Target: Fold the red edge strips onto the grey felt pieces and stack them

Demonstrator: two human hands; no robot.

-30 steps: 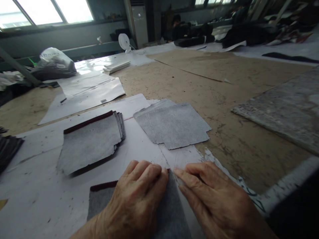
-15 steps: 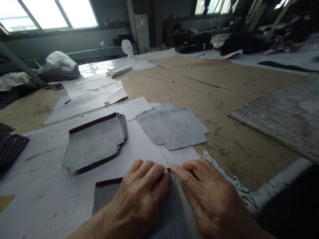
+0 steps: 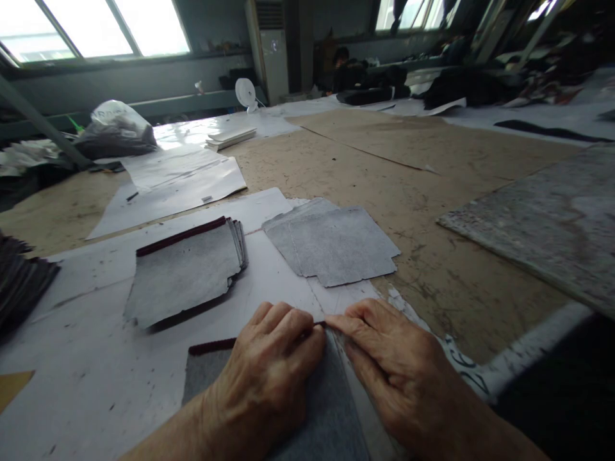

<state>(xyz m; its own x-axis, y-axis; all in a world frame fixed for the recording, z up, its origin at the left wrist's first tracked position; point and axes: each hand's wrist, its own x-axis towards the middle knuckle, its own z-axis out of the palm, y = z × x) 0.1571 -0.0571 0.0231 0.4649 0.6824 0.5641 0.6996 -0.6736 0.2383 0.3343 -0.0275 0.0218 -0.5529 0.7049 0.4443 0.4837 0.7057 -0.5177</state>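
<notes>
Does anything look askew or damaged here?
Yes: the white paper beyond the right hand has a ragged, torn-looking edge. The loose grey pieces ahead overlap unevenly, and the stack to their left is fanned at one side.

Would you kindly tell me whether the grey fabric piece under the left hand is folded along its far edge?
Apparently folded: the grey fabric piece shows a maroon strip there, partly hidden by the left hand.

Grey fabric (image 3: 334, 400), its far edge maroon, lies flat on white paper (image 3: 96, 358).
</notes>
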